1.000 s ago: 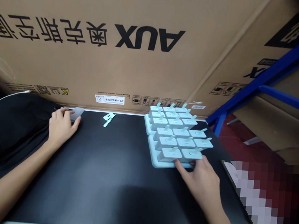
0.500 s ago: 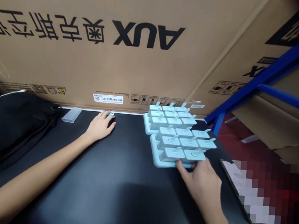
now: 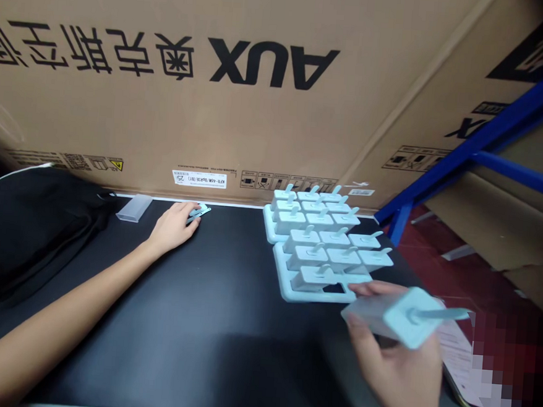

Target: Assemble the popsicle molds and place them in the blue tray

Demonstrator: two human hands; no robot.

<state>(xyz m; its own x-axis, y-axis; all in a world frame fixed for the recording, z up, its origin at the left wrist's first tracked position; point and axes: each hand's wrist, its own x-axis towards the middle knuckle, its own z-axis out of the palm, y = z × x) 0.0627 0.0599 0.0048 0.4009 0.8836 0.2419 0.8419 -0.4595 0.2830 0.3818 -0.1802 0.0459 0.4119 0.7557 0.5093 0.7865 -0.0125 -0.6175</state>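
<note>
My right hand grips an ice pop mold with a translucent body and a light blue lid. It is tilted, its lid handle pointing right, clear of the tray. Two light blue trays sit one behind the other. The nearer tray holds several lidded molds and has a vacant slot at its front. The farther tray is also filled with molds. Far back, my left hand has its fingers closed round a small light blue piece, apparently a mold lid, mostly covered by the fingers.
An open translucent mold cup lies left of my left hand. A black bag fills the table's left side. A large cardboard box walls off the back. Blue metal framing and a clipboard-like sheet are at the right.
My right hand has pulled a mold out of the nearer tray's front row and brought it toward me and to the right. My left hand has shifted slightly, showing more of the blue piece.
</note>
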